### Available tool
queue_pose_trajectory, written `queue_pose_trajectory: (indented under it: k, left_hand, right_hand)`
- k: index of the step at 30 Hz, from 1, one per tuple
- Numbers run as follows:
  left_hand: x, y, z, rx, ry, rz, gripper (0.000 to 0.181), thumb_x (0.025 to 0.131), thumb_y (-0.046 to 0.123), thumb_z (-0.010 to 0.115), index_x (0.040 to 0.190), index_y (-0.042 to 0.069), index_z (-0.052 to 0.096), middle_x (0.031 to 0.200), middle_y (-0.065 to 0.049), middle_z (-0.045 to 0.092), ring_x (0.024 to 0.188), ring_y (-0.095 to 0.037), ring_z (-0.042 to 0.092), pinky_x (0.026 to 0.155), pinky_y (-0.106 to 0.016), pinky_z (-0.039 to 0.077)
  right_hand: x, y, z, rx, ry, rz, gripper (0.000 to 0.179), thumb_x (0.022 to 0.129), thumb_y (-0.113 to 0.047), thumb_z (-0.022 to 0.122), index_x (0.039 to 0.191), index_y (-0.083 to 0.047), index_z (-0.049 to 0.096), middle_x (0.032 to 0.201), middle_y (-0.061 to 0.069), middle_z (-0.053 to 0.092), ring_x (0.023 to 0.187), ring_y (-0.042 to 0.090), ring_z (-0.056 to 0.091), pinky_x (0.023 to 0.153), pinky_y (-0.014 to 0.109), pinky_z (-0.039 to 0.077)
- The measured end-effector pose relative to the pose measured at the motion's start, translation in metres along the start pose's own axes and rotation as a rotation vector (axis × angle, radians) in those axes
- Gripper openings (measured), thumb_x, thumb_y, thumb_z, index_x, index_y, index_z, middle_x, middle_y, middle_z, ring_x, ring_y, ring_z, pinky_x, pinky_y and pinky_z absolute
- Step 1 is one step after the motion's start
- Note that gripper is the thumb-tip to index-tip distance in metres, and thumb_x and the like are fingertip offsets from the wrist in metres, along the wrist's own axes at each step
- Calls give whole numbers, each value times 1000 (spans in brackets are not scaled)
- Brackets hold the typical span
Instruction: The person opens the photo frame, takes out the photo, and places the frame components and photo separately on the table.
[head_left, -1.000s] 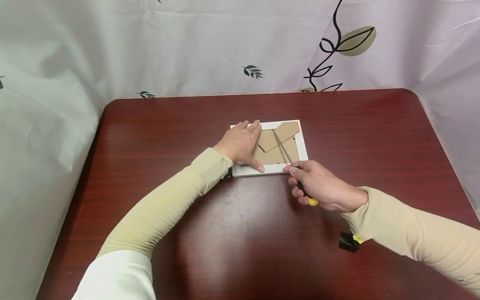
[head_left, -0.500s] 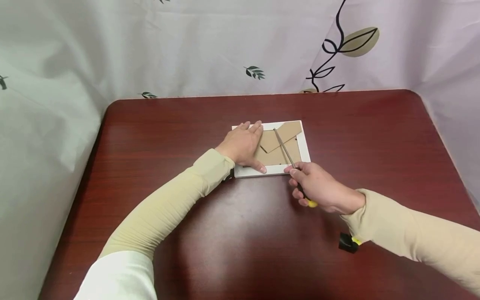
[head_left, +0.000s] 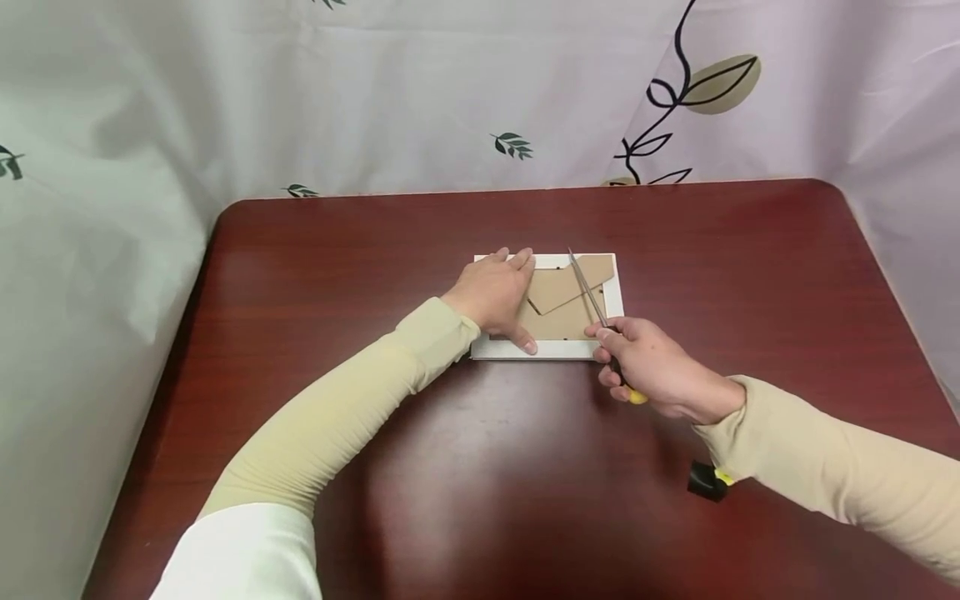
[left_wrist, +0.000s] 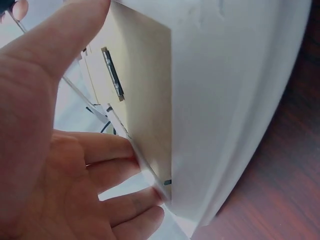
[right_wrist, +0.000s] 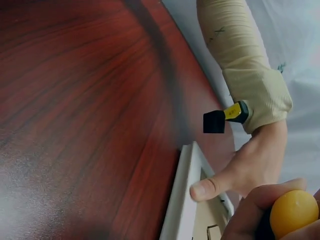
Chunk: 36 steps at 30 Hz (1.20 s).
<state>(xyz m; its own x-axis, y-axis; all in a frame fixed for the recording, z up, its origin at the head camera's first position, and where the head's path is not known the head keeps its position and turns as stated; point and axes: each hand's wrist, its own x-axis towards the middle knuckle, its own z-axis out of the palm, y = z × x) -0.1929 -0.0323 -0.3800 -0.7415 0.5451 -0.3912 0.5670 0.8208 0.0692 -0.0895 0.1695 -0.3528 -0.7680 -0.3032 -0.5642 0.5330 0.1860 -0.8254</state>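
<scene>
A white picture frame lies back side up on the table, showing its brown backing board and an angled stand flap. Small dark tabs sit along the board's edges. My left hand spreads flat over the frame's left end, thumb on the near border and fingertips at the far border. In my right hand I grip a screwdriver with a black and yellow handle. Its metal shaft slants across the frame's right half, the tip overlapping the far border. The right wrist view shows the yellow handle end.
The dark red wooden table has rounded back corners. A pale curtain with leaf prints hangs right behind its back edge and along the sides. A black wrist camera juts out below my right sleeve.
The frame has turned slightly square to me and shifted a little right and nearer. The screwdriver tip has moved from the far tab to beyond the far border; my left hand moved with the frame.
</scene>
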Motion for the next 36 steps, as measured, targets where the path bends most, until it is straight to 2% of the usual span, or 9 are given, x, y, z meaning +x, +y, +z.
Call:
queue_pose_trajectory:
  k: [10,19,23,26,29,31,36]
  left_hand:
    - [0,0,-3,16,3,9,136,63,75,80,160,3,18,167,-11,13,150,-40,20,120,-48,25]
    - [1,-1,-1,-20,-2,23,135,64,74,80,160,2,17,167,-13,11,151,-42,16,122,-48,20]
    - [2,-2,-3,-55,-22,43,130,67,72,80,161,5,19,167,-17,11,151,-45,12,121,-51,20]
    - [3,-4,-10,-74,-47,64,129,68,69,81,162,9,18,167,-19,6,151,-45,6,122,-53,17]
    - [3,-9,-21,-64,-89,104,133,65,63,87,163,11,13,167,-19,1,151,-45,3,123,-51,12]
    - [4,-14,-28,-36,-129,136,138,62,57,91,163,13,9,168,-17,-4,151,-46,2,123,-51,11]
    - [7,-30,-44,89,-211,189,147,58,49,96,163,15,-1,168,-11,-12,152,-45,4,122,-52,13]
  right_hand:
    - [4,-3,1,-6,1,-26,34,111,-13,29,134,11,31,81,2,38,55,6,40,44,19,37]
    - [5,2,-1,-15,42,-54,33,111,-15,31,132,10,32,81,3,39,55,7,41,43,21,38]
    - [4,5,-2,-14,54,-74,31,111,-17,32,130,8,32,81,4,39,55,8,41,42,21,38]
    - [4,7,-4,-22,68,-82,33,111,-19,34,130,7,32,81,4,39,56,9,42,42,22,38]
    - [4,9,-6,-76,90,-101,35,110,-20,38,132,7,33,79,6,42,56,10,44,43,23,39]
    - [3,10,-8,-154,119,-126,36,108,-19,44,132,6,35,77,7,46,55,12,45,43,24,40]
    - [1,11,-15,-365,212,-188,42,99,-13,60,135,3,46,81,8,53,50,15,49,46,27,44]
